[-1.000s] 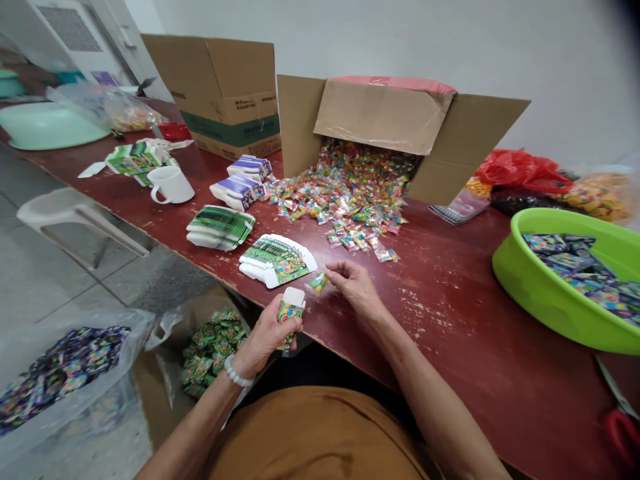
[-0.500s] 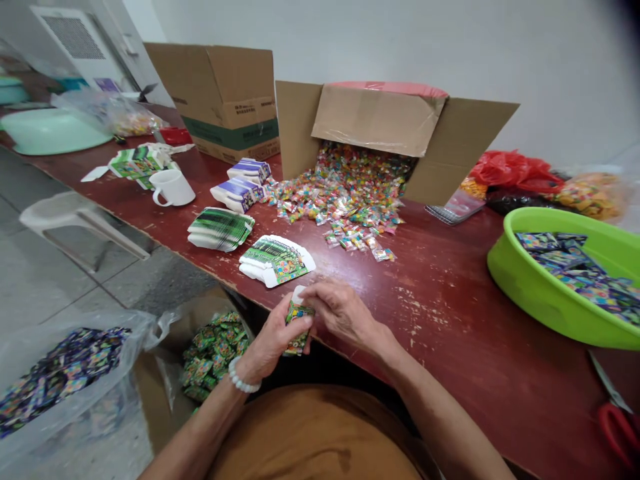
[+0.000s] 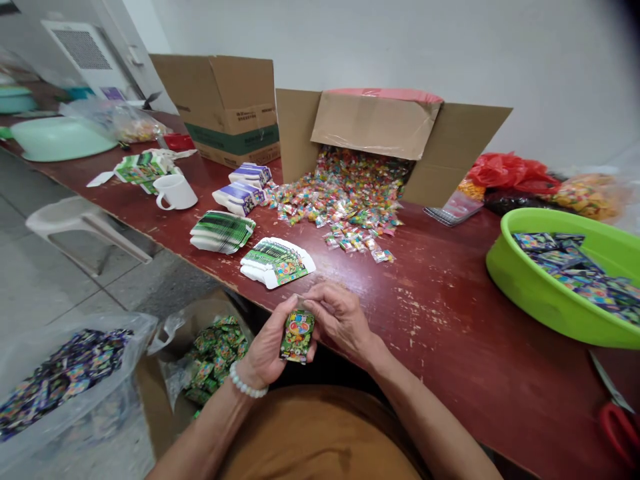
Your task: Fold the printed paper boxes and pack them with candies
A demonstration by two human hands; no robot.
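My left hand [image 3: 267,343] is wrapped round a small green printed carton [image 3: 297,335], held upright at the near edge of the red-brown table [image 3: 450,320]. My right hand [image 3: 340,317] is closed over the carton's top, fingers pressed on its flap. Just beyond my hands lies a fan of flat green carton blanks [image 3: 277,260]. Further back, a heap of small wrapped sweets [image 3: 345,200] spills out of a tipped cardboard box [image 3: 385,130].
A lime-green basin [image 3: 550,293] with dark packets sits at right, red-handled scissors [image 3: 617,413] near it. More blank stacks [image 3: 221,230], purple-white boxes [image 3: 245,187], a white mug [image 3: 175,192] and another cardboard box [image 3: 225,107] stand at left. Below the table edge are bags of filled cartons [image 3: 213,357].
My right hand brought a wrapped sweet from the table to the carton's open top, then closed over the flap. Both hands drew slightly nearer to me with the carton.
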